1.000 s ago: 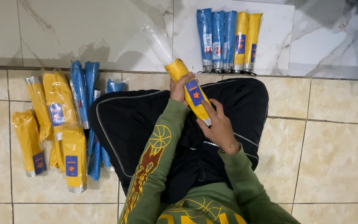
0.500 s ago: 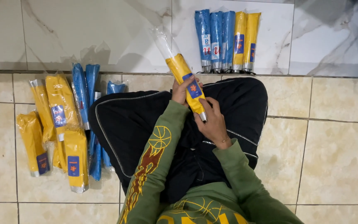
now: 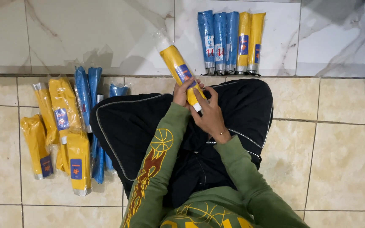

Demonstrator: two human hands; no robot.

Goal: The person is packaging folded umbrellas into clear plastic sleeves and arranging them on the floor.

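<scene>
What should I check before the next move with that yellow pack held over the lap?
1. Grip: left hand and right hand both close on the lower end of the yellow pack: ok.
2. Clear wrapper extends past the pack's top end; sealed or open: cannot tell.
3. Sorted row of three blue and two yellow packs stands side by side on the marble step: ok.
4. Loose pile on the tiled floor at the person's left lies overlapped, blue under yellow: not ok for a neat count.
5. Lap, black fabric, free of other packs: ok.
</scene>
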